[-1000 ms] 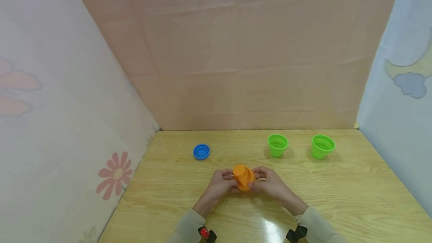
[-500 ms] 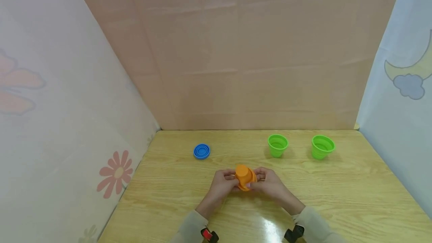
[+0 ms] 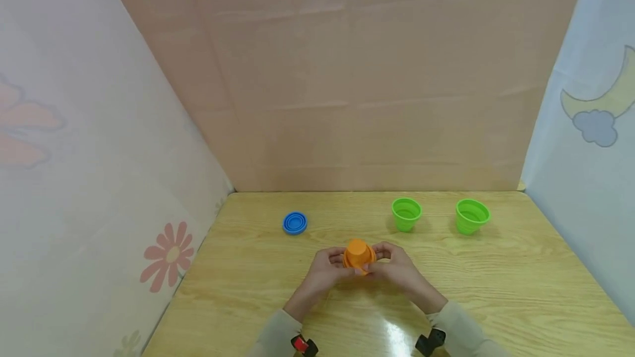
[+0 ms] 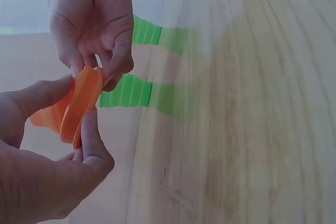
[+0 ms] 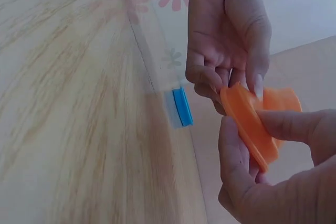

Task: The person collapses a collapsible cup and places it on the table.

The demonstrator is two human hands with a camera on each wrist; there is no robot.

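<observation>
An orange collapsible cup [image 3: 358,249] is held between both hands over the middle of the table, its narrow base turned upward. Fingers and thumb of my left hand [image 3: 326,268] pinch its left side. On the opposite side my right hand [image 3: 397,266] pinches the rim, and the two thumbs sit close together at the near edge. Seen from the left wrist, the orange cup [image 4: 79,103] has a partly folded wall, with layers stacked near the rim. The right wrist view shows the narrower part of the cup [image 5: 281,98] sticking out past the wide rim.
Flattened on the table [image 3: 238,280], a blue collapsible cup [image 3: 295,223] lies at the back left. Two expanded green cups, one nearer the middle [image 3: 407,214] and another farther right [image 3: 472,216], stand upright. A brown panel [image 3: 347,98] rises behind, with pale patterned sheets along both sides.
The orange cup has turned in the hands, its base swinging from leftward-tilted to more centred. My left thumb has slid rightward along the near rim toward the right thumb.
</observation>
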